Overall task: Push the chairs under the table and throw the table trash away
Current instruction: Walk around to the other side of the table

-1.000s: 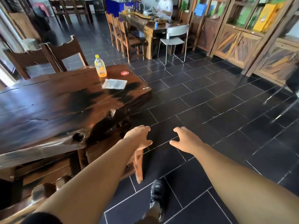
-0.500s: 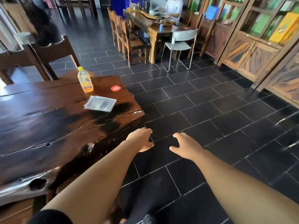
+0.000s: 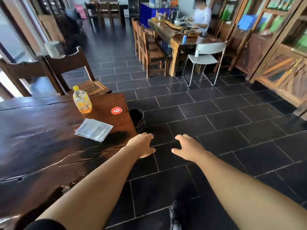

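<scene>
A dark wooden table (image 3: 33,138) fills the left. On its far right end stand a plastic bottle (image 3: 81,100) with a yellow cap and orange liquid, a flat silvery packet (image 3: 93,129) and a red round sticker (image 3: 116,110). A black bin (image 3: 137,119) stands on the floor just past the table's end. Two dark wooden chairs (image 3: 66,63) stand behind the table's far side, pulled out. My left hand (image 3: 141,144) hovers near the table's right corner, fingers relaxed, holding nothing. My right hand (image 3: 187,146) hangs over the floor, also relaxed and empty.
Black tiled floor (image 3: 216,117) stretches ahead and to the right. A second table (image 3: 181,39) with wooden chairs, a white metal chair (image 3: 206,55) and a seated person stands at the back. Wooden cabinets (image 3: 282,63) line the right wall.
The view has risen and moved along the table toward its end. The chair my left hand rested on is out of view; the bin has appeared. Both hands stay empty.
</scene>
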